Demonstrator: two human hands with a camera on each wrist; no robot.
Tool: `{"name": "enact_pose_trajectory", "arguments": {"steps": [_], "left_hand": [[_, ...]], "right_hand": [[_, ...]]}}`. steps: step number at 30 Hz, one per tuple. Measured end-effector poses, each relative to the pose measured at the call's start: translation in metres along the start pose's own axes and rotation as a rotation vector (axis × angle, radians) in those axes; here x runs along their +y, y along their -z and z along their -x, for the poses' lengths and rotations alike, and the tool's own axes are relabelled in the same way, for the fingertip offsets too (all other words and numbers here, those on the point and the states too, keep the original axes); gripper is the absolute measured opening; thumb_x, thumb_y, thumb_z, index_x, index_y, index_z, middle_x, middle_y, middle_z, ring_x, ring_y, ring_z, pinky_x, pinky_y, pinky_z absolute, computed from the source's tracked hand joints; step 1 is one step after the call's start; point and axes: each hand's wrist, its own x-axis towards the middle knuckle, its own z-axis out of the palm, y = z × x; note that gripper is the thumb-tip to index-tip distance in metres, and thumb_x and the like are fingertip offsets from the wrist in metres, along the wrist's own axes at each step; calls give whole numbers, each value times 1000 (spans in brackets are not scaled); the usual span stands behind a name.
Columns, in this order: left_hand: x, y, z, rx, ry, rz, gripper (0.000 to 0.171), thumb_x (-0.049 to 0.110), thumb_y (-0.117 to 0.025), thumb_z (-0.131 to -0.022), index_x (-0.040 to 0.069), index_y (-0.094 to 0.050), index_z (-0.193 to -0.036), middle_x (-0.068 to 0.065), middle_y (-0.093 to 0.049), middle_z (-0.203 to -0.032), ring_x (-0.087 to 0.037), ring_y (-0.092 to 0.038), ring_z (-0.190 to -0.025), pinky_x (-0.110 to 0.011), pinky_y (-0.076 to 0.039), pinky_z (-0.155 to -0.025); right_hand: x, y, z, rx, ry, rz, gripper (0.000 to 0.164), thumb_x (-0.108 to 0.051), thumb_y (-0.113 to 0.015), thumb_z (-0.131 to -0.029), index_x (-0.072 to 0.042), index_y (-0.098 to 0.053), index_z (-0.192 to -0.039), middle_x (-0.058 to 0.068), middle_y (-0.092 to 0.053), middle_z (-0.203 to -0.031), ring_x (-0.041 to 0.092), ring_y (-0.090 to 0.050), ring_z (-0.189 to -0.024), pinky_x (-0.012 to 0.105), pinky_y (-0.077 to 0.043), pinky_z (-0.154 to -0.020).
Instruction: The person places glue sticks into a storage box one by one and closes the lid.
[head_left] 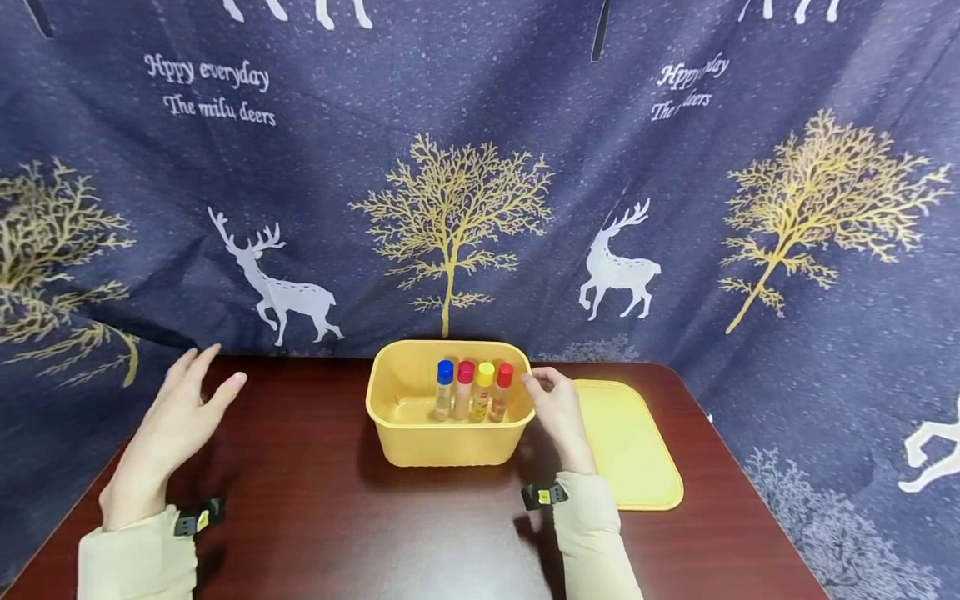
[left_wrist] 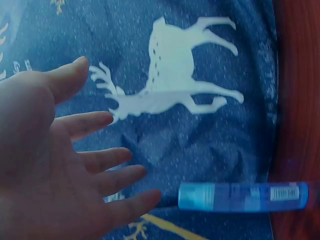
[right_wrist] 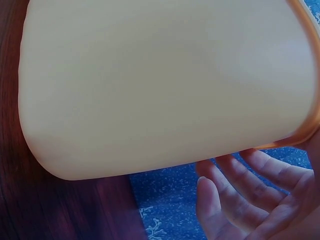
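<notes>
A yellow plastic bin (head_left: 450, 446) stands on the table with several small clear tubes (head_left: 462, 396) upright inside, their caps blue, pink-red, yellow and red. My right hand (head_left: 557, 408) is at the bin's right side, thumb and forefinger pinching the rim; in the right wrist view the other fingers (right_wrist: 235, 185) curl beneath it, by the outer wall. Away to the left, my left hand (head_left: 176, 417) is raised with fingers spread, holding nothing. Beside its fingertips in the left wrist view stands a blue capped tube (left_wrist: 245, 196) with a barcode, mostly hidden behind the hand in the head view.
A flat yellow lid (head_left: 630, 442) lies on the dark red-brown table (head_left: 315, 500), right of the bin. Behind the table hangs a dark blue cloth (head_left: 480, 100) printed with deer and trees. Each wrist wears a small black camera (head_left: 543, 497).
</notes>
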Motion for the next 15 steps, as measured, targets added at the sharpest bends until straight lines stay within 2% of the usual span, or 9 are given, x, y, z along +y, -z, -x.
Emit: {"name": "enact_pose_trajectory", "arguments": {"steps": [7, 15], "left_hand": [[-12, 6, 1, 84, 53, -19, 71, 39, -45, -103, -1, -16, -154, -37, 0, -154, -59, -6, -137, -74, -13, -100], [-23, 7, 4, 181, 100, -21, 68, 35, -47, -102, -4, -21, -151, -38, -5, -153, -56, -5, -139, -71, -12, -104]], "right_hand": [[0, 3, -1, -4, 18, 8, 26, -23, -63, -95, -2, -68, -109, 15, -69, -103, 27, -64, -94, 42, -51, -84], [-1, 2, 0, -5, 19, 7, 26, -23, -64, -95, -1, -68, -109, 15, -69, -102, 26, -65, -93, 42, -51, -84]]}}
